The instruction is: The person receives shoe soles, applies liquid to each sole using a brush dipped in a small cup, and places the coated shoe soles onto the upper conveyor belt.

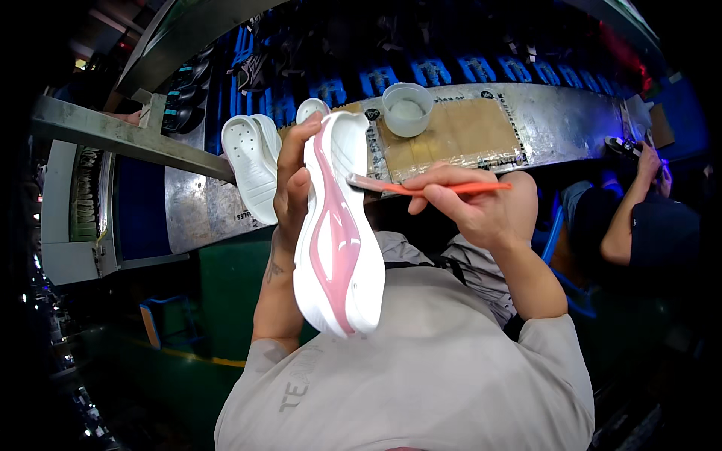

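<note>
My left hand [292, 180] is closed round a white shoe sole [342, 233] with a glossy pink band along its side. The sole is held up on end in front of my chest, and it hides part of the palm. Between the fingers of my right hand [470, 199] is a brush [444, 188] with an orange handle. Its tip meets the upper part of the sole, at the inner edge. More white soles [252, 165] stand on the bench left of my left hand. Beyond my hands is a translucent plastic cup [407, 110] with pale contents.
The cup stands on a brown cardboard sheet [459, 135] taped to the metal bench [545, 124]. Behind it runs a line of blue racks [429, 73] with dark shoes. A metal bar [135, 139] crosses at left. A co-worker [650, 218] sits at right, handling a shoe.
</note>
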A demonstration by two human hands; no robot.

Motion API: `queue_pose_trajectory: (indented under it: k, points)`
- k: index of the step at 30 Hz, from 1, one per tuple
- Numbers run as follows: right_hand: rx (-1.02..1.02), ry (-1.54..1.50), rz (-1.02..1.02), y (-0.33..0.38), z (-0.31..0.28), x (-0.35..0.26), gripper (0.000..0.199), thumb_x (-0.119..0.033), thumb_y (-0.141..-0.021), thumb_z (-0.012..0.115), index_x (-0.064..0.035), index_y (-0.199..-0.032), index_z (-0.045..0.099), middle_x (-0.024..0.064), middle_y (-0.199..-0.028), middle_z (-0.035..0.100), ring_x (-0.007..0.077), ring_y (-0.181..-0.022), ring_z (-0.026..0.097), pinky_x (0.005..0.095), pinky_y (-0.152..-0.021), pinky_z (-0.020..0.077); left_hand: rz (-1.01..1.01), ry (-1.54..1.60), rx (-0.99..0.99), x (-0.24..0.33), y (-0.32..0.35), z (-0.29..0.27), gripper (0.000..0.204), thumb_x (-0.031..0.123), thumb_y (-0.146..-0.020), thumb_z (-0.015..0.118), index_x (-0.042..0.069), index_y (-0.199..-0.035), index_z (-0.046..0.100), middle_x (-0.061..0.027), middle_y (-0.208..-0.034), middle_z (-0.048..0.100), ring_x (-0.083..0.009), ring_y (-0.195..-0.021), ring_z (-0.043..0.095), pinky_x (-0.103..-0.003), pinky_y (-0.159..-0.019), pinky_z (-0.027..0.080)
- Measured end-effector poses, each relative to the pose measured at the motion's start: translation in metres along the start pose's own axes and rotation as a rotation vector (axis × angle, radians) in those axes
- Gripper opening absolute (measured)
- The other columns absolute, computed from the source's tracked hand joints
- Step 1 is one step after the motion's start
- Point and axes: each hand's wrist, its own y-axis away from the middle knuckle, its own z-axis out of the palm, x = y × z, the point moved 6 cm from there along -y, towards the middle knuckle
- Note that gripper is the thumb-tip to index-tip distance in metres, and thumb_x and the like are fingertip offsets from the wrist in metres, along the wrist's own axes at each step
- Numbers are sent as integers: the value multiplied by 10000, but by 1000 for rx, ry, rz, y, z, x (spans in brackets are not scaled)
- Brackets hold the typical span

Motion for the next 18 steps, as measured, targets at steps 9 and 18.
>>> queue_pose_trajectory:
  k: [9,18]
  points:
    - [-32,128,-342,30,31,-42,160,-66,-924,728,25,-1050,766,62,-857,771,163,-778,680,293,-717,539,409,-675,44,-2,-9,-2,803,181,-785,904,58,-1433,447,-162,-1400,485,-314,-1223,580,-391,-1019,508]
    - [-28,-477,190,25,53,-27,299,-172,-1092,494,83,-1075,649,170,-929,756,167,-781,734,291,-756,580,108,-590,113,-41,4,-3,617,169,-751,910,33,-1267,601,-123,-1365,484,-298,-1252,513,-394,-1047,438]
